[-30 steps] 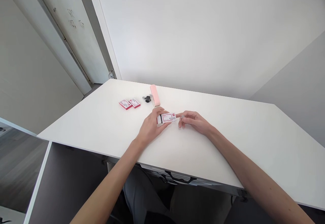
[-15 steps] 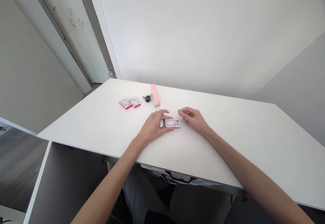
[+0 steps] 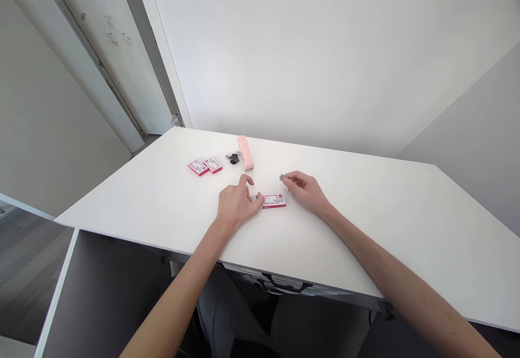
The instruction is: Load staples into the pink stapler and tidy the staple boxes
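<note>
My left hand [image 3: 234,204] is at the left end of a small white-and-red staple box [image 3: 278,201] lying on the desk. Its thumb lies against that end, where a bit of grey inner tray shows. The index finger is raised and bent, while the other fingers curl behind the thumb and are partly hidden. To the right of the box, my right hand [image 3: 305,189] pinches a small grey strip of staples [image 3: 283,177] between thumb and fingertips, just above the desk.
A pink stapler [image 3: 245,153] lies farther back, beside a small black-and-silver object [image 3: 233,158]. Two more red-and-white boxes [image 3: 198,167] sit to the left. The white desk [image 3: 357,206] meets a wall behind; drawer handles [image 3: 287,283] show below its front edge.
My left hand has shifted left along the box, from spanning it to having its thumb at the left end. Less of the inner tray shows. My right hand keeps the staple strip.
</note>
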The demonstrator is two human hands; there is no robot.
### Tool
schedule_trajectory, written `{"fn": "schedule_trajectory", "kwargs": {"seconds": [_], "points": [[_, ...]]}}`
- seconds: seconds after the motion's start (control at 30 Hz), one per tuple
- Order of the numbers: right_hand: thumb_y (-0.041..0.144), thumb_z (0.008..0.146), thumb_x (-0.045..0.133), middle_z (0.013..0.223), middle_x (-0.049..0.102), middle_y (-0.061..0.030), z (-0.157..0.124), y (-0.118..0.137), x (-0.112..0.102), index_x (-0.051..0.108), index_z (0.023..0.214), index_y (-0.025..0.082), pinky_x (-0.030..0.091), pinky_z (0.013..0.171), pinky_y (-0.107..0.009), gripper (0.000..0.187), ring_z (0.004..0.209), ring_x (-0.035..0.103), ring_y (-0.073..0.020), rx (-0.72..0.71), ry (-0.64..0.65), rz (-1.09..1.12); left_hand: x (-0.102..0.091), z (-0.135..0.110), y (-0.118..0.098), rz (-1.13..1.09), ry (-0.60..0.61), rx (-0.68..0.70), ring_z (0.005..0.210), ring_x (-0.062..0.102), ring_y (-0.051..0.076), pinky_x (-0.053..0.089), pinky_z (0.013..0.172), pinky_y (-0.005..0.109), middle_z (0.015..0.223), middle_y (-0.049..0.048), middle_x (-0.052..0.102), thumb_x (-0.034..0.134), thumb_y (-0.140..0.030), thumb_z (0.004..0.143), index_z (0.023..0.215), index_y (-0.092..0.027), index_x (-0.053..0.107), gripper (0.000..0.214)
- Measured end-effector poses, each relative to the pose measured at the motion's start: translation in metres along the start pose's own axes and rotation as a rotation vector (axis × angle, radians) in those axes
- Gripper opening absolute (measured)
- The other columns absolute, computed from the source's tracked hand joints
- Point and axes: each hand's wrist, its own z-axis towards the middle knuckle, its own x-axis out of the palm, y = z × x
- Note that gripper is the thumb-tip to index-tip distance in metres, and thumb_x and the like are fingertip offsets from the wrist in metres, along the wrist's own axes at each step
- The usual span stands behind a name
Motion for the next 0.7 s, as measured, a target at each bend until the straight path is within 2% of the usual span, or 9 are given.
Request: {"fn": "schedule_trajectory", "kwargs": {"seconds": [0.1,0.2,0.27,0.37,0.53,0.7], "points": [[0.055,0.096,0.068,0.101,0.074,-0.0046,0.0,-0.0021,0.0018,0.077,0.098,0.026,0.053,0.082,-0.037,0.031,0.089,0.066,-0.0209,-0.077,-0.003,-0.007,-0.001,-0.0002,0.0005,-0.021,0.027,0.01,0.062,0.066,0.022,0.04,0.064,0.032,0.06,-0.0088,0.065,0.059,-0.032,0.085,0.111,-0.026,0.054,0.028],[0.053,0.096,0.069,0.097,0.073,-0.0049,-0.001,-0.0039,0.0043,0.078,0.096,0.026,0.054,0.079,-0.038,0.029,0.085,0.066,-0.0207,-0.194,-0.012,-0.055,-0.0013,-0.0005,0.0019,-0.046,0.051,0.039,0.062,0.066,0.021,0.042,0.065,0.032,0.06,-0.0093,0.066,0.057,-0.03,0.086,0.115,-0.026,0.054,0.029],[0.053,0.097,0.069,0.097,0.072,-0.0058,-0.0019,-0.0052,0.0058,0.08,0.098,0.027,0.055,0.077,-0.039,0.028,0.081,0.065,-0.0205,-0.264,0.019,-0.115,-0.0014,-0.0008,0.0031,-0.079,0.075,0.068,0.061,0.066,0.021,0.043,0.066,0.032,0.062,-0.009,0.067,0.055,-0.029,0.087,0.116,-0.026,0.054,0.029],[0.052,0.099,0.067,0.104,0.072,-0.0072,-0.0033,-0.0075,0.0074,0.082,0.102,0.03,0.057,0.08,-0.042,0.026,0.088,0.067,-0.0231,-0.336,0.108,-0.189,-0.0016,-0.0011,0.004,-0.139,0.104,0.102,0.062,0.066,0.02,0.044,0.066,0.032,0.067,-0.0079,0.07,0.052,-0.028,0.089,0.118,-0.027,0.053,0.029],[0.049,0.099,0.066,0.111,0.071,-0.008,-0.0047,-0.0089,0.0093,0.082,0.106,0.035,0.058,0.088,-0.048,0.022,0.101,0.069,-0.0283,-0.396,0.174,-0.263,-0.0032,-0.0016,0.0024,-0.183,0.131,0.122,0.061,0.066,0.02,0.044,0.064,0.032,0.067,-0.0082,0.07,0.05,-0.027,0.092,0.12,-0.027,0.052,0.028],[0.046,0.101,0.066,0.115,0.071,-0.0081,-0.0058,-0.0047,0.0086,0.08,0.111,0.033,0.056,0.096,-0.048,0.022,0.109,0.068,-0.0287,-0.381,0.184,-0.269,-0.0033,-0.0014,0.0016,-0.202,0.144,0.117,0.061,0.065,0.02,0.044,0.064,0.031,0.067,-0.0087,0.07,0.05,-0.03,0.094,0.122,-0.027,0.05,0.028]]}}
